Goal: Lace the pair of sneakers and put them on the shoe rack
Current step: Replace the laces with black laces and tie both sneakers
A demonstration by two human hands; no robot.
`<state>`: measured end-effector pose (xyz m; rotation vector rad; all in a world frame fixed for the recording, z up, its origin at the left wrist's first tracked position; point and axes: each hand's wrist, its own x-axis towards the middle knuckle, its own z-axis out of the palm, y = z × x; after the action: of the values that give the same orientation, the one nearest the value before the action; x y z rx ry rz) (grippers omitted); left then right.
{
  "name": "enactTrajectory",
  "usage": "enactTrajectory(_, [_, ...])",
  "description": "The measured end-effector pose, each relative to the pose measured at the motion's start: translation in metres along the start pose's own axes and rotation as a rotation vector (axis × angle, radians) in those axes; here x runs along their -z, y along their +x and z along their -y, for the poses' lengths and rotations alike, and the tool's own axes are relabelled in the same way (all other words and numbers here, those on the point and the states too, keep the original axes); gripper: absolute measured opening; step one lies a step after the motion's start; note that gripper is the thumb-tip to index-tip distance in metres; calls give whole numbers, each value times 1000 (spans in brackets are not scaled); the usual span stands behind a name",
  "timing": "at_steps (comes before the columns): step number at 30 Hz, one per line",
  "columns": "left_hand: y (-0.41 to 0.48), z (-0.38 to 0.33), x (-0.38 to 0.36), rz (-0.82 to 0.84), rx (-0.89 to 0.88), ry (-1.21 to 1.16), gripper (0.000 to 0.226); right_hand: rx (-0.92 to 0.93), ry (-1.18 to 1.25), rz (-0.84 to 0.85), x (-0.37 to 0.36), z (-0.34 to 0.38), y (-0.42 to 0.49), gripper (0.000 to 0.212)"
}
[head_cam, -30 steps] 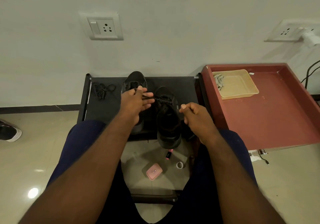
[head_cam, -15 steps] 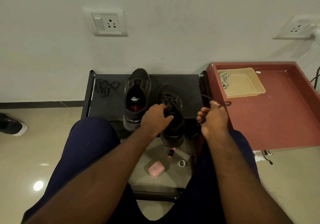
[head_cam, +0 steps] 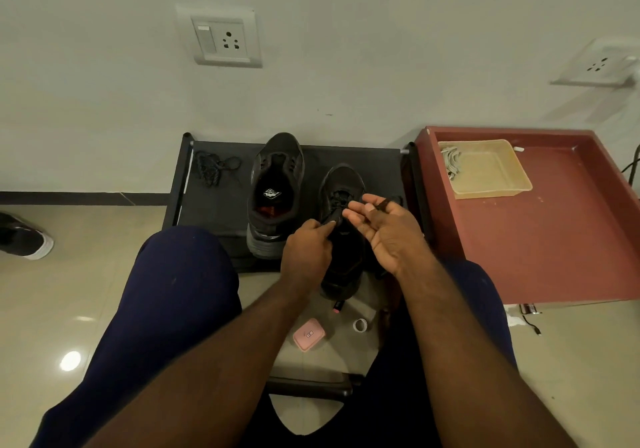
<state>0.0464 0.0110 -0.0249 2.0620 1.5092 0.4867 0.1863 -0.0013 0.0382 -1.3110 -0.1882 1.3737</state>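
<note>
- left hand (head_cam: 306,250) pinches something dark on right sneaker (head_cam: 343,181); lace or tongue, cannot tell
- right sneaker's middle hidden behind both hands; eyelets too dark to count
- lace (head_cam: 381,202) crosses right hand (head_cam: 388,233) fingers; gripped or draped, unclear
- shoe (head_cam: 24,236) at left cut by frame edge
- wall socket (head_cam: 599,65) at right cut off
- pink case (head_cam: 309,334) print too small to read

Two black sneakers stand side by side on the black shoe rack (head_cam: 221,205), toes to the wall. The unlaced sneaker (head_cam: 275,184) is upright, insole exposed. The second sneaker (head_cam: 343,181), to its right, carries a black lace (head_cam: 337,201); its heel overhangs the front edge. A loose lace (head_cam: 213,168) lies coiled at the rack's left rear.
</note>
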Motion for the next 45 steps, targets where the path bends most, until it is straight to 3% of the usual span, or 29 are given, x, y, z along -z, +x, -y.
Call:
enactTrajectory(3, [-3,-1,-1,-29,31,-33,33,31,-127,-72,1,-6,2,11])
enactTrajectory(7, [-4,-1,1,-44,79,-53,29,27,-88,-112,7,-3,4,22])
enactTrajectory(11, [-8,0,1,-18,89,-62,23,49,-164,-110,5,-1,6,19])
enactTrajectory(13, [-9,1,0,-6,98,-76,22,176,-188,-175,-3,8,7,16])
enactTrajectory(16, [-10,3,0,7,117,-92,24,574,-61,-256,-20,37,4,15])
enactTrajectory(18, [-10,4,0,-7,115,-101,25,763,-134,-152,-36,51,2,14])
enactTrajectory(19, [-10,4,0,-8,114,-104,26,781,-280,-69,-43,52,2,13])
enactTrajectory(22, [-8,4,1,4,117,-86,26,560,-880,86,-50,32,16,15])
enactTrajectory(25, [-8,4,2,11,108,-65,22,387,-1234,40,-27,5,37,5])
enactTrajectory(29, [-8,5,0,10,107,-68,21,362,-1293,-22,-12,-3,43,9])
enactTrajectory(40, [-7,4,1,-5,96,-45,22,380,-1671,131,-31,-3,53,15])
enactTrajectory(45, [-6,5,2,-13,88,-45,21,399,-1710,149,-35,-4,53,12])
